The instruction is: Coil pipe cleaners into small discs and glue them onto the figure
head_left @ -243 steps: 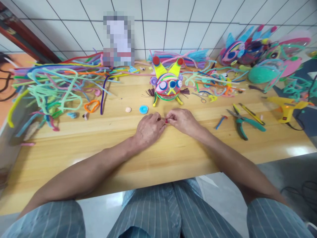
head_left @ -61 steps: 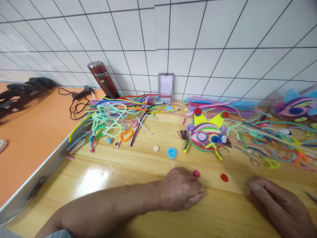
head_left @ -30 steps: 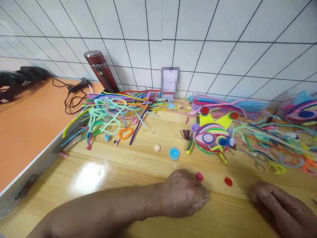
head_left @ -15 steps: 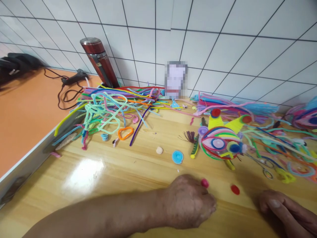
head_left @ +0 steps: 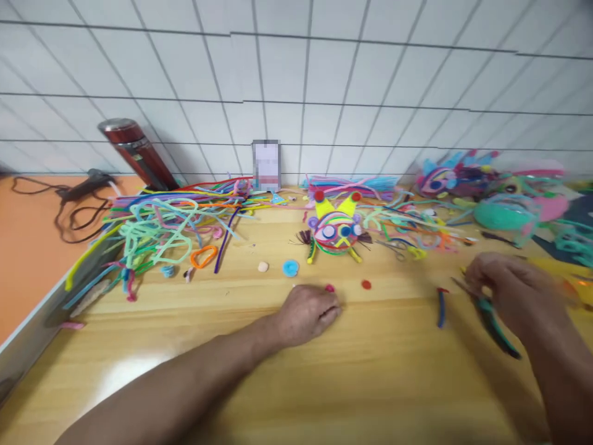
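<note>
Since half a second ago the right hand (head_left: 507,290) has swung out to the teal-handled pliers (head_left: 491,316) and is blurred, fingers curled over them (whether it grips them I cannot tell). From the head view, the left hand (head_left: 308,312) rests loosely clenched on the wooden table (head_left: 370,383), knuckles just beside the pink coil (head_left: 329,288). A red disc (head_left: 365,285) lies near, the pipe-cleaner face (head_left: 336,233) behind.
</note>
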`<state>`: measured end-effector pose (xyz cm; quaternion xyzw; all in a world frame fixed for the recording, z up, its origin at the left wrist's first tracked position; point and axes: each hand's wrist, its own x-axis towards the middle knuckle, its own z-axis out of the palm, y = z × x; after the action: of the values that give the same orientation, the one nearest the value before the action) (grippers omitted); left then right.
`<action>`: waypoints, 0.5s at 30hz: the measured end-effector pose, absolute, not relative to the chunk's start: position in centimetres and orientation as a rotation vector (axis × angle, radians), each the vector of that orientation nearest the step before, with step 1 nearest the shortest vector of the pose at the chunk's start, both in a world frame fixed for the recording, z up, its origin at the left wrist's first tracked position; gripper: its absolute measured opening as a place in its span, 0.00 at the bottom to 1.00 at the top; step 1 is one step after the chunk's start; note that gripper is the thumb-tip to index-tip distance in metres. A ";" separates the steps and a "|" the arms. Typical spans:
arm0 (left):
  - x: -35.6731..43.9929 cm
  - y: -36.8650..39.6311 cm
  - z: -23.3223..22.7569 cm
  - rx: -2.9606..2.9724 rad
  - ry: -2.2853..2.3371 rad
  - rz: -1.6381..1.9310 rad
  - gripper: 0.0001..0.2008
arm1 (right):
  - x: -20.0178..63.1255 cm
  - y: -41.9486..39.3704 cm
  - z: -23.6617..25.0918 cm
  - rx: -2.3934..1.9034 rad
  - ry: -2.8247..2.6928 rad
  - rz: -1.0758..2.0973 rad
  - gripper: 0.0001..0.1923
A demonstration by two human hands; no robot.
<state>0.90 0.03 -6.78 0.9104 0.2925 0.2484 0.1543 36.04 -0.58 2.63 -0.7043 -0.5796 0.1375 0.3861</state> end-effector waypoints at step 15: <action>0.7 0.1 -5.9 2.610 0.774 0.835 0.15 | 58.5 -8.7 -2.4 -2.361 -0.802 -0.116 0.25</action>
<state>0.66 0.13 -5.87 0.9067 0.2689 0.2902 0.1464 58.52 -8.69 -2.36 -0.8970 -0.3046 -0.0441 0.3173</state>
